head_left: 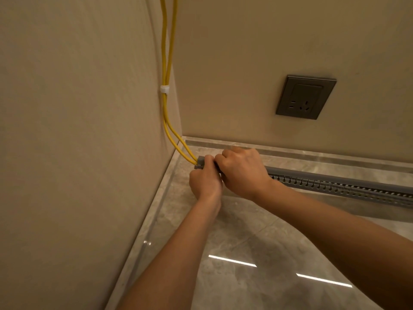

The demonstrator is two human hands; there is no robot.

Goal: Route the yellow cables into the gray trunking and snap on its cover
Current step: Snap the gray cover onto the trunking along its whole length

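Two yellow cables [166,121] drop down the left wall, are bundled by a white clip [164,89], then curve into the left end of the gray trunking [324,182]. The trunking lies on the floor [245,231] along the back wall, near the corner. Its slotted side faces the camera, with a smooth gray top strip to the right. Left hand [205,179] has its fingers curled on the trunking's end, right at the cable entry. Right hand [242,171] is touching it, clamped over the top. Wall socket [305,97] is above.
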